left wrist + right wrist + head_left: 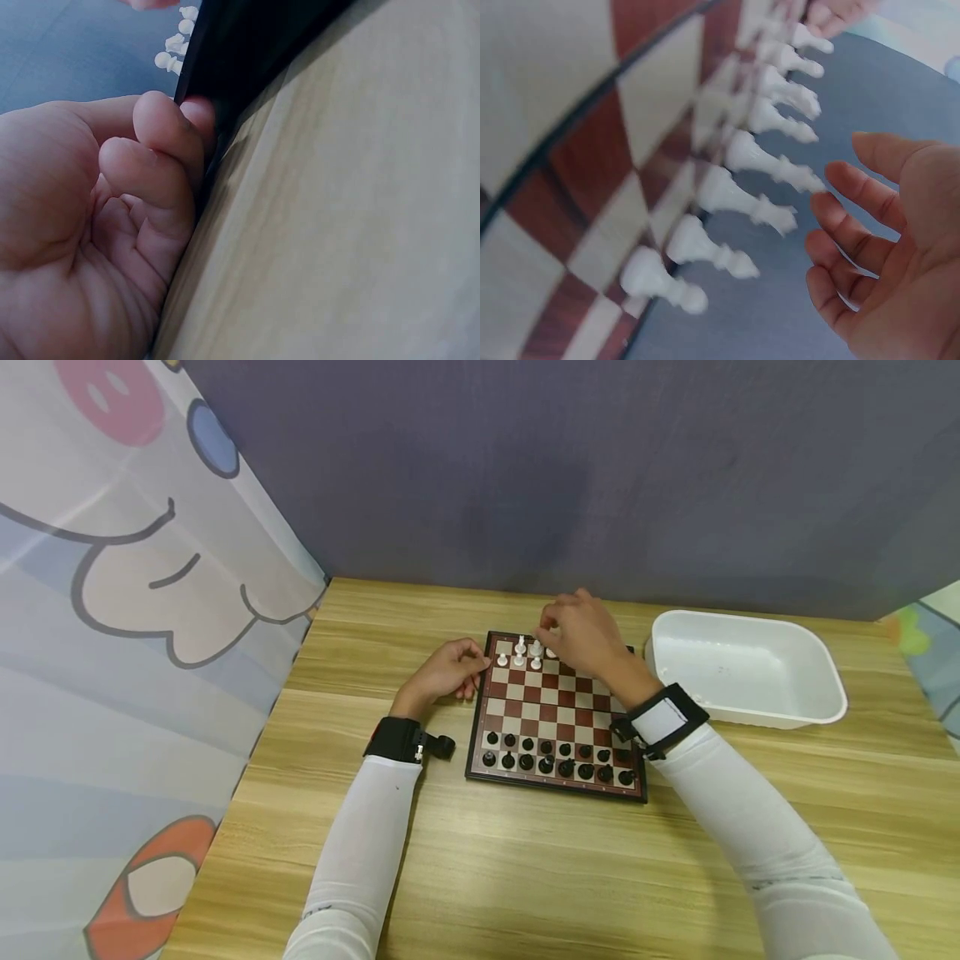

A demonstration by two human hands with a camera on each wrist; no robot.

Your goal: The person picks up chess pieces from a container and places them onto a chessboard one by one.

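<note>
A folding chessboard [547,702] with red-brown and cream squares lies on the wooden table. My left hand [450,668] grips its left edge, the curled fingers against the black side [247,60] in the left wrist view. Over the far rows is my right hand [585,631]. Its fingers are loosely bent and spread in the right wrist view, with fingertips [829,202] right by the top of a tall white chess piece [761,157]. Several other white pieces stand beside it, including a pawn [664,281]. Black pieces [546,764] fill two near rows.
To the right of the board stands a white plastic tub [750,664]. A dark grey partition [540,477] rises behind the table [465,877], and a cartoon-print curtain [112,635] hangs along the left side.
</note>
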